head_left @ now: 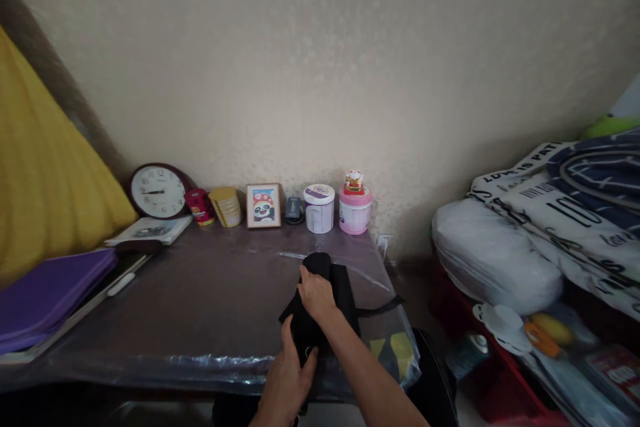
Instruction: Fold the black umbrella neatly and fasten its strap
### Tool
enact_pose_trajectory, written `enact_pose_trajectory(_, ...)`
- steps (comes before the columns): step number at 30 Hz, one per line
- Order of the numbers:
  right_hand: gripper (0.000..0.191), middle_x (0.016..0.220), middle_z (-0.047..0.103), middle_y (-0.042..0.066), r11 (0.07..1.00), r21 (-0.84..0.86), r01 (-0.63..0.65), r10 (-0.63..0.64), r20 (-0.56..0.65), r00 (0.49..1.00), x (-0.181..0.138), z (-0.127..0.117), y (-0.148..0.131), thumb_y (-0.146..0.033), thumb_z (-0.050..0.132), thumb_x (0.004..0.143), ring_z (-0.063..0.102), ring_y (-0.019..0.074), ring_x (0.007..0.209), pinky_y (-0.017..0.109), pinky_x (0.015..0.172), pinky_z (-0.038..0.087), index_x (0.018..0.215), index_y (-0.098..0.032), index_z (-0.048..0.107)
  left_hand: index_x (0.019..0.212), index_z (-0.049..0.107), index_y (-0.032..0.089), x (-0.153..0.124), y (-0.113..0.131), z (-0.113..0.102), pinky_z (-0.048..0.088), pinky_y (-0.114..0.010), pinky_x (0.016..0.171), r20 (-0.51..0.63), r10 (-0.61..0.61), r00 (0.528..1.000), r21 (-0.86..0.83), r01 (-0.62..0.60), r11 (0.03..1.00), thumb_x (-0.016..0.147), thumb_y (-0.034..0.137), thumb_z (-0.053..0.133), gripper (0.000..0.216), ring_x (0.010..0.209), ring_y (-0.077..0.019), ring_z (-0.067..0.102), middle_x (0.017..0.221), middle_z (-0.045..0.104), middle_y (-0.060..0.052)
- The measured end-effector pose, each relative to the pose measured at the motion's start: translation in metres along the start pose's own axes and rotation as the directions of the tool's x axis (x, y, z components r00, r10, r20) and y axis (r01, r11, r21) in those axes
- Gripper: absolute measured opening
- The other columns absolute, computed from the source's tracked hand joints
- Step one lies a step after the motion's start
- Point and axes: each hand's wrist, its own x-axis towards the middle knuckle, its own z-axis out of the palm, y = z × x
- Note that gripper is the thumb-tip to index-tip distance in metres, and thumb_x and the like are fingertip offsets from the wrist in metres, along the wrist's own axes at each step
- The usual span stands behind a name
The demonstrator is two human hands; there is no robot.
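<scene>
A black fabric item with a strap (345, 290), perhaps a bag, lies partly folded at the right front of the table. Its strap (383, 308) trails off to the right. My left hand (293, 377) holds the near edge, thumb and index finger closed on the cloth, with a small ring-like detail showing between them. On top, my right hand (317, 293) grips a bunched part of the same cloth; the undersides of its fingers are hidden.
A clear plastic cover (210, 300) lies over the table. Along the wall stand a clock (159, 192), a picture frame (263, 205) and two tubs (320, 210), one topped by a figurine (354, 181). Purple folders (55, 297) lie left; a red bin (505, 380) stands right.
</scene>
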Motion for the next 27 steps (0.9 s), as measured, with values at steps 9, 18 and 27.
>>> enact_pose_trajectory(9, 0.021, 0.095, 0.063, 0.005, 0.945, 0.162, 0.284, -0.271, -0.099, 0.957, -0.014, -0.006, 0.014, -0.02, 0.04, 0.086, 0.055, 0.0159, 0.089, 0.027, 0.082, 0.04, 0.102, -0.019, 0.055, 0.138, -0.004, 0.017, 0.006, 0.012, -0.003, 0.041, -0.028, 0.075, 0.13, 0.043, 0.991, 0.178, -0.066, 0.982, 0.08, 0.025, 0.038, 0.071, 0.095, -0.0213, 0.058, 0.112, 0.058, -0.012)
enact_pose_trajectory(18, 0.027, 0.105, 0.061, 0.002, 0.767, 0.423, 0.482, -0.437, -0.205, 0.876, -0.065, -0.015, 0.031, -0.02, 0.035, 0.088, 0.045, 0.0132, 0.11, 0.032, 0.097, 0.033, 0.107, -0.022, 0.055, 0.136, 0.008, 0.005, 0.011, 0.011, 0.001, 0.037, -0.023, 0.071, 0.17, -0.058, 0.984, 0.344, -0.004, 0.939, 0.083, 0.026, 0.034, 0.063, 0.09, -0.0196, 0.059, 0.1, 0.063, -0.014)
enact_pose_trajectory(27, 0.029, 0.113, 0.059, 0.002, 0.871, 0.314, 0.378, -0.321, -0.22, 0.921, 0.01, 0.018, 0.063, -0.027, 0.036, 0.089, 0.04, 0.0144, 0.117, 0.039, 0.103, 0.02, 0.108, -0.023, 0.057, 0.136, -0.012, 0.011, 0.012, 0.016, 0.004, 0.037, -0.023, 0.065, 0.153, -0.122, 0.981, 0.346, 0.063, 0.936, 0.084, 0.028, 0.033, 0.071, 0.082, -0.019, 0.061, 0.094, 0.066, -0.009)
